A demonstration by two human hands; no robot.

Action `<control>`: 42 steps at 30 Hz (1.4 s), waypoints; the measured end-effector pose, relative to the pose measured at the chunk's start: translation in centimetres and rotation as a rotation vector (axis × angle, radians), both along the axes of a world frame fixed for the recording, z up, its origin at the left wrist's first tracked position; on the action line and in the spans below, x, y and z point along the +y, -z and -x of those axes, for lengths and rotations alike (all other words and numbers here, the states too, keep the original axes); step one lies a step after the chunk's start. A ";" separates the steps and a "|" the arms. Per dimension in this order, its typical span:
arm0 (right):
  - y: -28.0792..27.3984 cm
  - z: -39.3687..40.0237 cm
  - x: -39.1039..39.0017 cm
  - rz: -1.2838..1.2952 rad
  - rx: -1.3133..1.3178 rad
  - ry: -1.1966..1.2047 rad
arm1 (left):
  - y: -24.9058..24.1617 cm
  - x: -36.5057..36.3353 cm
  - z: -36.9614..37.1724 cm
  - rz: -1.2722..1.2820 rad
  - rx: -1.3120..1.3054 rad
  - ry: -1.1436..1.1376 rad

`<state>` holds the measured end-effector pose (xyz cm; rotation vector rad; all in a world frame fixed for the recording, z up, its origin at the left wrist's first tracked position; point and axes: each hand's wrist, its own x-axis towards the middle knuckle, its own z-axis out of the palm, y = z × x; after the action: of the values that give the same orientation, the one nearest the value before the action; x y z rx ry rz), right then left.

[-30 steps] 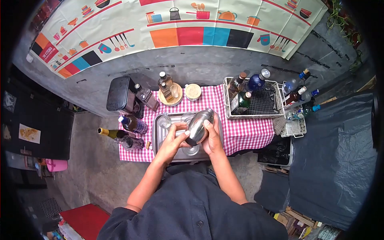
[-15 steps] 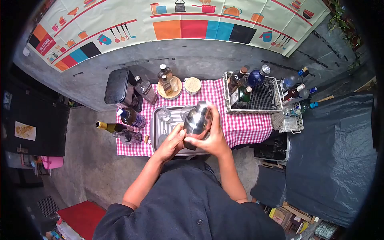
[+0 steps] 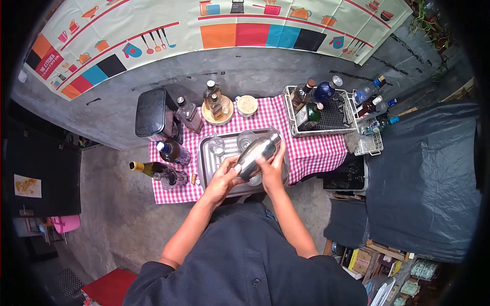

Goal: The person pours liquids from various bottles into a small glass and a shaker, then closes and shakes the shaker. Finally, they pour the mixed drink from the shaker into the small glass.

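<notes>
A shiny steel cocktail shaker (image 3: 256,155) is held above the tray, tilted with its narrow cap toward the upper right. My left hand (image 3: 223,179) wraps round its wide lower end. My right hand (image 3: 272,169) grips it nearer the cap, from the right side. Beneath the shaker lies a grey metal tray (image 3: 205,162) with a ridged bottom. On the tray stand a clear glass (image 3: 217,147) at the left and another glass (image 3: 246,138) behind the shaker. Further glassware under the shaker is partly hidden.
Left of the tray stand a blue-capped bottle (image 3: 172,152), a yellow-capped bottle (image 3: 148,168) and a cork (image 3: 194,178). Behind are a black container (image 3: 154,115), a wooden board (image 3: 208,115) with bottles and a lidded cup (image 3: 247,105). A wire basket (image 3: 322,133) at right holds several bottles.
The shaker has swung from nearly upright to a stronger tilt toward the right. Both hands have turned with it and stay on it. The view has shifted slightly.
</notes>
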<state>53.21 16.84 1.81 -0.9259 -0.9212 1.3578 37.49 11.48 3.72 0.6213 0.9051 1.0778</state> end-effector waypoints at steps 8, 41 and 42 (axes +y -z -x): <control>-3.8 3.1 -3.4 -0.855 -0.702 0.045 | -0.9 -0.9 3.8 -0.057 -0.376 0.134; -1.7 0.1 -1.2 -0.757 -0.617 -0.018 | 2.8 1.9 -0.6 0.073 -0.463 -0.058; -1.1 -0.3 -1.6 -0.649 -0.601 0.022 | 2.6 2.1 -1.0 0.062 -0.444 -0.082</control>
<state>53.55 15.26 2.93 -0.8256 -1.6756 0.6654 38.54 13.54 1.17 0.2754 0.5772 1.1961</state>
